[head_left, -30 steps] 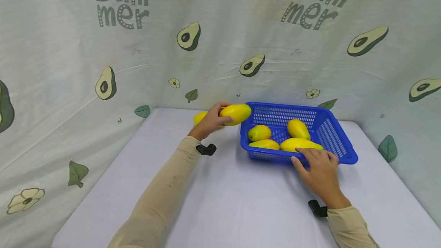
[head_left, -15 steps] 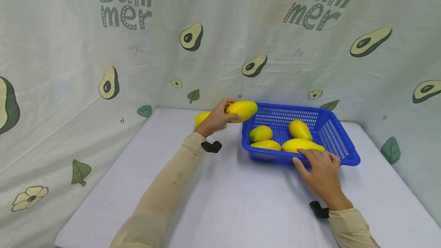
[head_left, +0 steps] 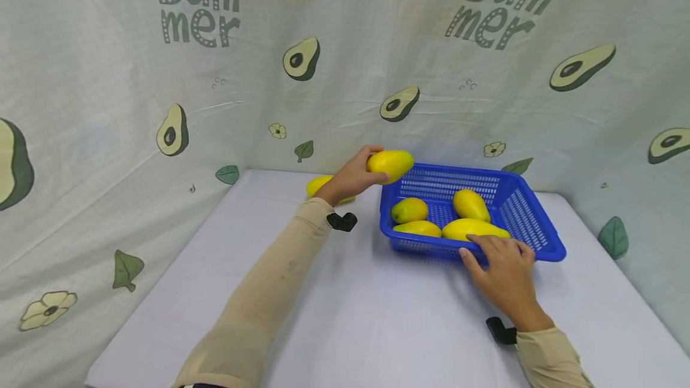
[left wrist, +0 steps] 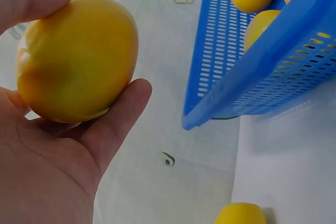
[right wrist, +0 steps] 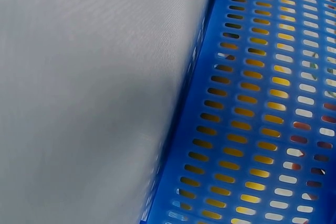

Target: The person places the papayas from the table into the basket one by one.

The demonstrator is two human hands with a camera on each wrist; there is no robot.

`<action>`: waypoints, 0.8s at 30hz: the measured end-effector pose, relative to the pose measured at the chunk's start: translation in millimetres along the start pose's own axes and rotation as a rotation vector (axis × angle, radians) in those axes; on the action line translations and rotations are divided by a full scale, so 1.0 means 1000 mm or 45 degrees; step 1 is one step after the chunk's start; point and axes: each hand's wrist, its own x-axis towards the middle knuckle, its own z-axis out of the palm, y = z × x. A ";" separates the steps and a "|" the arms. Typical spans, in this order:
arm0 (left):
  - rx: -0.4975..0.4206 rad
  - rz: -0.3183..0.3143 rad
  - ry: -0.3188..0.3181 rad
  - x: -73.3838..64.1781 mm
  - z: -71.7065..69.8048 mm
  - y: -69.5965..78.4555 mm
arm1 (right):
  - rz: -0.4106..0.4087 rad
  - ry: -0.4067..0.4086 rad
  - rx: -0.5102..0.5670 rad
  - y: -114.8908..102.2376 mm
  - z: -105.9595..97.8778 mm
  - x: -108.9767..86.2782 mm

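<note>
My left hand (head_left: 356, 177) grips a yellow mango (head_left: 390, 165) in the air, over the back left corner of the blue basket (head_left: 384, 208). In the left wrist view, the thumb and fingers curve round the mango (left wrist: 79, 59), beside the basket's wall. My right hand (head_left: 505, 274) holds the basket's front rim, fingers over the edge and thumb outside. Close by its fingertips is a long mango (head_left: 474, 229) inside the basket. The right wrist view shows the slotted basket wall (right wrist: 210, 124), with yellow and reddish patches through the slots.
Several mangoes lie in the basket, among them a greenish-tipped one (head_left: 409, 211) and one at the back (head_left: 471, 205). Another mango (head_left: 318, 184) lies on the white table (head_left: 345, 316), partly hidden behind the left hand. A printed curtain (head_left: 334, 11) hangs behind.
My left hand has carried its mango right and slightly up, from beside the basket to over its left corner. The right hand has stayed on the front rim.
</note>
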 end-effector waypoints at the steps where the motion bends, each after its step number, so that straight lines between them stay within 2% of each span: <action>1: 0.014 0.012 0.001 0.001 0.001 0.003 | -0.003 0.004 0.001 0.000 0.000 0.001; 7: 0.092 0.062 0.028 0.006 0.005 0.014 | -0.007 0.003 0.001 0.000 -0.001 0.005; 10: 0.100 0.068 0.010 0.008 0.009 0.017 | 0.008 -0.015 0.000 0.000 -0.001 0.001; 17: 0.164 0.004 0.003 0.010 0.022 0.020 | 0.026 -0.033 -0.018 -0.001 -0.002 -0.009; 24: 0.237 -0.008 0.030 0.020 0.024 0.032 | 0.001 -0.004 -0.009 0.002 -0.001 -0.001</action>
